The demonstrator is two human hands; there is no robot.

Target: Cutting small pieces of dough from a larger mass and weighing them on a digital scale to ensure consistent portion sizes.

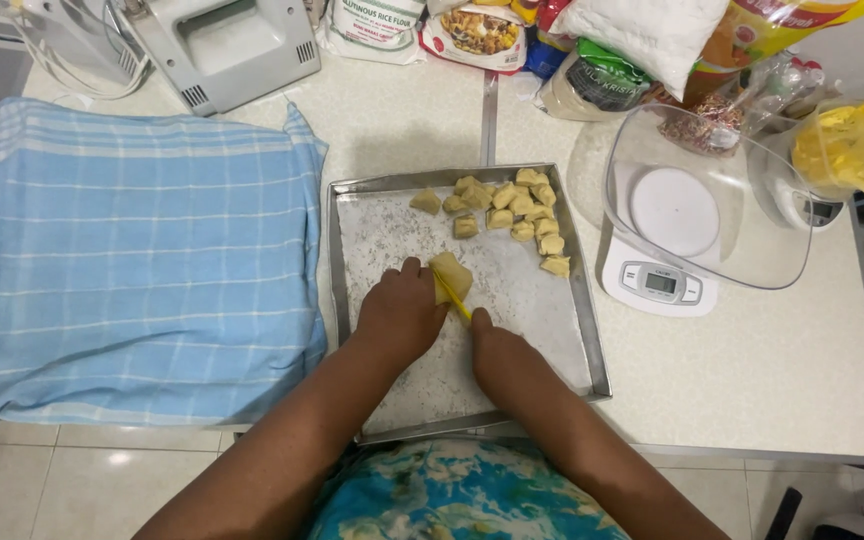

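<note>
A floured metal tray [572, 300] lies on the counter in front of me. My left hand [399, 315] rests on the tray and holds a lump of yellow dough [451, 272] steady with its fingertips. Just to its right, my right hand [497, 352] grips a thin yellow cutter [454, 297] whose blade presses into that lump. Several small cut dough pieces [518, 205] are gathered at the tray's far right corner.
A blue checked cloth [132, 260] covers something to the left of the tray. A white kitchen scale [657, 280] bearing a clear bowl [712, 200] stands on the right. Flour bags and food packets [482, 30] line the back edge, beside a white appliance [222, 45].
</note>
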